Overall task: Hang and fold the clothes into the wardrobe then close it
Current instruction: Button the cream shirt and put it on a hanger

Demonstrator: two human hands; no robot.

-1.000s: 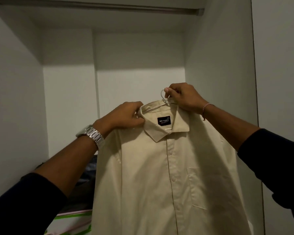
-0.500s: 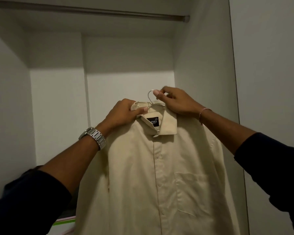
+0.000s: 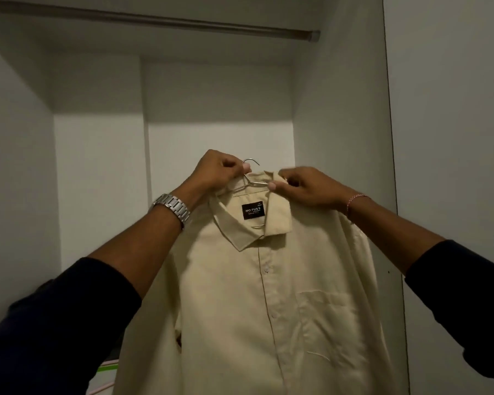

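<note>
A cream button-up shirt (image 3: 240, 295) with a black "NO FUSS" label hangs on a thin metal hanger (image 3: 251, 161) held up inside the open wardrobe. My left hand (image 3: 214, 173) pinches the hanger's neck just under the hook. My right hand (image 3: 305, 189) pinches the right side of the collar together with the hanger's wire arm. The hook is free and well below the metal hanging rail (image 3: 183, 22), which runs across the top of the wardrobe with nothing on it.
The wardrobe's right side panel (image 3: 340, 138) stands close beside the shirt, with a pale door or wall (image 3: 454, 138) beyond it. A green-striped item (image 3: 106, 369) shows at the bottom left, below my left sleeve.
My hands have swapped places: the left went from the collar to the hanger's neck, the right from the hook to the collar. The shirt has shifted slightly within the view.
</note>
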